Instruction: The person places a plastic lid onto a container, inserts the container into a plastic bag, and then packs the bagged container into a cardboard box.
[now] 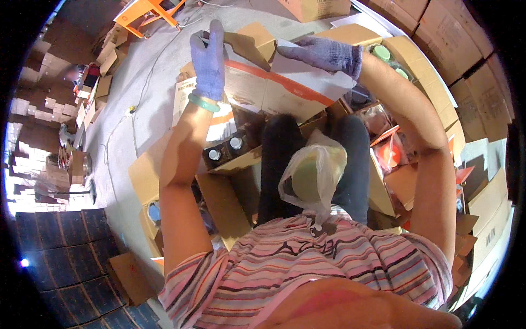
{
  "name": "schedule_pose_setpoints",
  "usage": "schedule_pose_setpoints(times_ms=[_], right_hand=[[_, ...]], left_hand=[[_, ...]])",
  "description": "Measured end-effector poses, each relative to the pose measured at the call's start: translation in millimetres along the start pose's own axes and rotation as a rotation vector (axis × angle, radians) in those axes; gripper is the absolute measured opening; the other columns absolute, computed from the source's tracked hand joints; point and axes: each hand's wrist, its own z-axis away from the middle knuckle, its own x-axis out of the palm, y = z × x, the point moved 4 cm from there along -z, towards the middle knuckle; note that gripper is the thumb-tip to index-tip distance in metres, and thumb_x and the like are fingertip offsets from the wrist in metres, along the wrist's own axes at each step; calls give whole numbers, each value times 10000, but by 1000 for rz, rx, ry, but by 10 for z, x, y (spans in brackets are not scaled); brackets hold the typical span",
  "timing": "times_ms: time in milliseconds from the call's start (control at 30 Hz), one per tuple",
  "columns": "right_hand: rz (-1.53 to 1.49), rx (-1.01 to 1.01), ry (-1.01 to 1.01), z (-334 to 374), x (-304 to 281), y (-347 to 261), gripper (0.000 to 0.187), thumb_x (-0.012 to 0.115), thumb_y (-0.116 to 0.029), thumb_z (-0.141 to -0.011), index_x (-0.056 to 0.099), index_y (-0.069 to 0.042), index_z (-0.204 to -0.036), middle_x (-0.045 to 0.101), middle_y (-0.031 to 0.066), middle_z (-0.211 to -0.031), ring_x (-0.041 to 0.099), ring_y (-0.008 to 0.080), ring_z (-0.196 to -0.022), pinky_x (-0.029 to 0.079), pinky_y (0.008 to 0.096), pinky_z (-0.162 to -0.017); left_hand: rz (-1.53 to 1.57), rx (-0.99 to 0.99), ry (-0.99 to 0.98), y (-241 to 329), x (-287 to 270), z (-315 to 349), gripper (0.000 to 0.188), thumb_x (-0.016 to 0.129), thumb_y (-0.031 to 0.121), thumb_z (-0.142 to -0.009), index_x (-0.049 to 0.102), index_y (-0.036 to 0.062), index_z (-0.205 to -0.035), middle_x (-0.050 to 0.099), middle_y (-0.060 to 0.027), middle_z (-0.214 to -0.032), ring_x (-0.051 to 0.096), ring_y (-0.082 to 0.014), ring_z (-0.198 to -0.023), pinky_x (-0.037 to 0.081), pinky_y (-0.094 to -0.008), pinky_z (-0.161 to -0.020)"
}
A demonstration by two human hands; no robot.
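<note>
A white carton (296, 79) with an orange stripe and raised brown flaps stands in front of my knees. My left hand (209, 63), in a purple knit glove with a green bangle at the wrist, is upright against the carton's left end, its visible fingers stretched and apart. My gloved right hand (324, 55) grips the carton's upper right edge, thumb on the near face and the other fingers partly hidden. Just below the carton, dark bottles with white caps (235, 143) stand in an open brown box. A clear plastic bag (313, 172) around something pale green hangs before my chest.
Open boxes on my right hold green-lidded items (381, 53) and a red round thing (389, 154). Stacked cartons (457, 41) rise at the far right, dark boxes (60, 257) at lower left. A cable (131, 109) crosses the floor toward an orange stand (143, 15).
</note>
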Motion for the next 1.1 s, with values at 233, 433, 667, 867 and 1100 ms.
schedule_pose_setpoints(times_ms=[233, 433, 667, 867, 1100], right_hand=[[-127, -129, -36, 82, 203, -303, 643, 526, -593, -890, 625, -43, -1208, 667, 116, -1061, 620, 187, -924, 484, 288, -875], [295, -185, 51, -334, 52, -246, 473, 598, -356, -863, 595, -8, -1183, 663, 100, -874, 659, 171, -664, 578, 293, -595], [371, -257, 385, -806, -288, -127, 497, 449, -441, -949, 682, -2, -941, 678, 219, -856, 667, 325, -808, 510, 436, -797], [146, -67, 449, -781, -712, 87, 441, 456, -399, -959, 664, -26, -1070, 693, 130, -882, 681, 202, -725, 544, 362, -532], [692, -424, 488, -563, -933, -245, 389, 523, -388, -901, 681, -38, -960, 678, 204, -888, 667, 347, -823, 522, 430, -773]], left_hand=[[-98, 139, -88, -313, 6, 16, 457, 654, 260, -917, 461, 21, -1255, 525, -32, -979, 479, -104, -850, 439, -256, -769], [-200, 209, -301, -484, 277, 182, 709, 691, 234, -875, 305, 0, -1422, 508, -120, -1033, 525, -201, -931, 460, -325, -837], [-550, 620, -406, -437, 733, 1056, 753, 744, 294, -797, 358, -20, -1363, 373, -223, -1376, 373, -367, -1290, 306, -443, -1092], [-243, 350, -381, -240, 499, 889, 445, 808, 134, -699, 552, 33, -1048, 602, -103, -1019, 593, -231, -948, 463, -337, -896], [-616, 176, -86, -10, -312, -91, 553, 777, 393, -789, 505, 11, -1081, 648, -130, -928, 648, -214, -802, 514, -346, -746]])
